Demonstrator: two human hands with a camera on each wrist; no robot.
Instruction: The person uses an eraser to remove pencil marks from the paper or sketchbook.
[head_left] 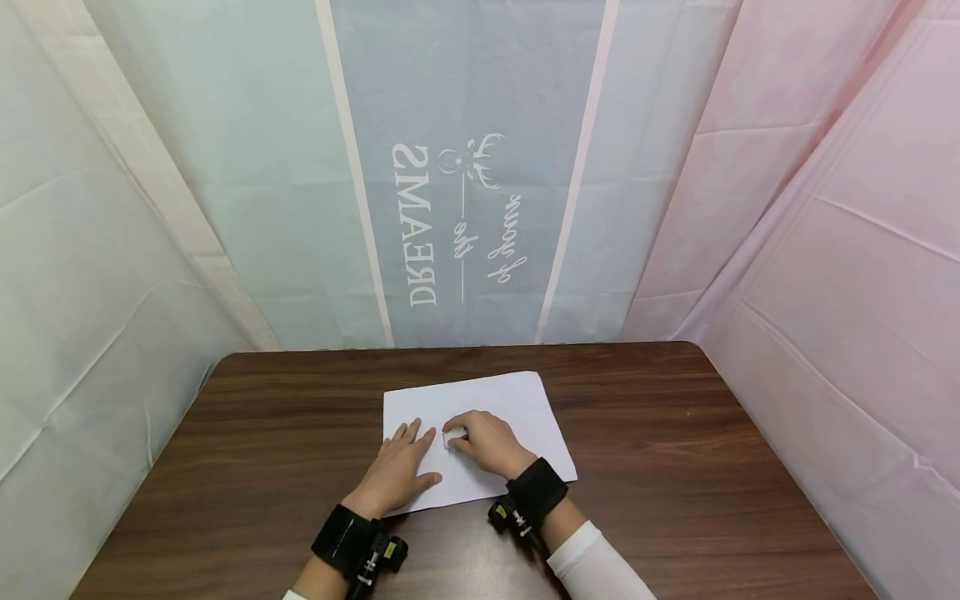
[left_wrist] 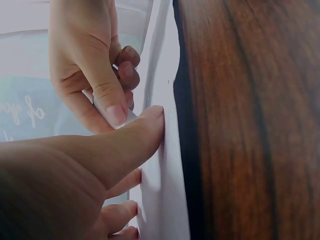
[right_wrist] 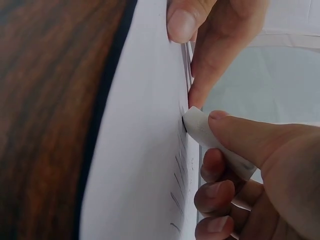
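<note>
A sheet of white paper point(head_left: 510, 400) lies on the wooden table. My right hand point(head_left: 489, 442) pinches a white eraser point(right_wrist: 201, 128) between thumb and fingers, its corner down against the sheet. Several short dark pencil-like strokes point(right_wrist: 177, 199) run along the paper beside the eraser in the right wrist view, with small specks near them. My left hand point(head_left: 396, 473) presses on the left part of the sheet with fingers spread and straight, its fingertips just left of the eraser. In the left wrist view, my right fingers partly hide the eraser.
The dark brown table point(head_left: 660, 433) extends around the sheet on all sides. Pale curtains point(head_left: 472, 75) hang behind its far edge and along both sides. Each wrist wears a black strap point(head_left: 347, 540) with a small camera.
</note>
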